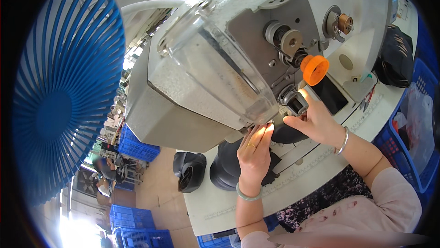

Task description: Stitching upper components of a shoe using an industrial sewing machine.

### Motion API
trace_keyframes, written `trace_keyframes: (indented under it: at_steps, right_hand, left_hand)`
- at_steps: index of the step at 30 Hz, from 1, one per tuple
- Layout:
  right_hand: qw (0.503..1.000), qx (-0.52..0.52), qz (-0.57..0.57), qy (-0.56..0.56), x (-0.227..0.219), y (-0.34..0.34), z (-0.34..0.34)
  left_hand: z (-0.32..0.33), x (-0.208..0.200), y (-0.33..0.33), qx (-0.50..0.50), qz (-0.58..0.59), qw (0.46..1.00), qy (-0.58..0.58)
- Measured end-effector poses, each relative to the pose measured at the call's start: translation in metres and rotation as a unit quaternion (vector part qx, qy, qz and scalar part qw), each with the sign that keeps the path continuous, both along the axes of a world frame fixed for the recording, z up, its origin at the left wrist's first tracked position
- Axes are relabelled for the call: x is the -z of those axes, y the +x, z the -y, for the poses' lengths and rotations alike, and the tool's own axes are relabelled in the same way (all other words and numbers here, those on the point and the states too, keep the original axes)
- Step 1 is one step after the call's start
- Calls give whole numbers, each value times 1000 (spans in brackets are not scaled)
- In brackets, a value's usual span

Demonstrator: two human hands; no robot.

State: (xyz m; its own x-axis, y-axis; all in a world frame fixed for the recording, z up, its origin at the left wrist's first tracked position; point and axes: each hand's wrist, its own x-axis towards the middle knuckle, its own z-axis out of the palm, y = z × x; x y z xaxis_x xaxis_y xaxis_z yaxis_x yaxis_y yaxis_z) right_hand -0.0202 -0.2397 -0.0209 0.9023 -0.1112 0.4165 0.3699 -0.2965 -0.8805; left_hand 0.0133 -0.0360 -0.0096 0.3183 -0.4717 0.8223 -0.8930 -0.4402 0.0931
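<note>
A large off-white sewing machine [215, 42] fills the middle, with a clear plastic guard [220, 65] and an orange knob [316, 70] on its face. My left hand [254, 154] has its fingers stretched out below the machine head, by a black leather-like piece [288, 133]; their tips are partly hidden under the head. My right hand [316, 122] is to the right of the needle area, thumb and forefinger apart, the fingertip against a small metal part [293, 101]. Dark, smooth pieces [223, 168] lie stacked left of my left wrist.
A black shoe-like item [189, 170] sits at the table's left edge. A blue fan [59, 106] stands at far left. To the right are red-handled snips [368, 99], a dark flat screen [332, 96], a black leather item [395, 55] and a blue basket [412, 156] with plastic bags.
</note>
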Motion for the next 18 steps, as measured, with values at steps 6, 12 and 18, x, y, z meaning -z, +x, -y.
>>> trace_keyframes:
  at_steps: [6,12,18]
  right_hand:
    - [997,17,-14,-74,-8,-5,0]
    - [995,20,-2,-96,-11,-4,-2]
    - [995,9,-6,-99,-11,2,-1]
  left_hand:
    - [-1,1,-4,-3,-81,996,-49]
    - [-2,-1,-4,2,-86,995,-48]
    - [-2,-3,-1,-1,-46,999,-28]
